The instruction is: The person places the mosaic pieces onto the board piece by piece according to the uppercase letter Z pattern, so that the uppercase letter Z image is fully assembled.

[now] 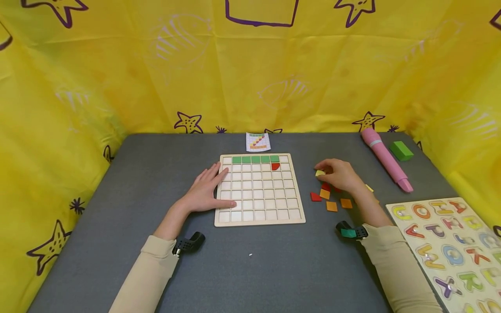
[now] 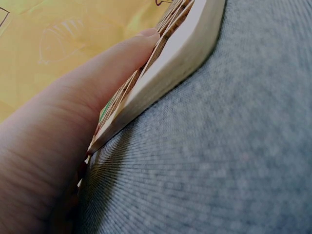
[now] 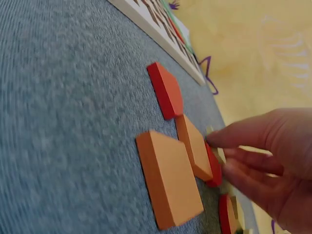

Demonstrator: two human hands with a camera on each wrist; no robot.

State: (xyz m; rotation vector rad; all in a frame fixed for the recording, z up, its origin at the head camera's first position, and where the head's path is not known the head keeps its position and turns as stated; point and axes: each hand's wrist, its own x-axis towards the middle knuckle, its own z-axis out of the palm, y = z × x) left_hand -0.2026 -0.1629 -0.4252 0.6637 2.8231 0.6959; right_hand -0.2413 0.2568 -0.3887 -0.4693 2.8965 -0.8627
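A wooden grid board [image 1: 268, 216] lies on the table with a row of several green tiles [image 1: 255, 159] along its top and a rounded red tile [image 1: 275, 166] below the last one. My left hand [image 1: 203, 191] rests on its left side, fingers spread along the edge and thumb over the lower cells. The left wrist view has the thumb [image 2: 122, 58] on the board's rim. To the right of the board, my right hand [image 1: 341, 176] pinches a pale yellow tile [image 1: 320, 173] between thumb and fingers. Loose orange tiles [image 3: 170, 180] and red tiles [image 3: 165, 90] lie beside that hand.
Behind the board is a small pattern card [image 1: 258, 142]. A pink marker-shaped stick [image 1: 385, 158] and a green block [image 1: 401, 151] lie at the back right. A letter puzzle board [image 1: 424, 278] covers the right front, and yellow cloth [image 1: 242, 87] hangs behind the table.
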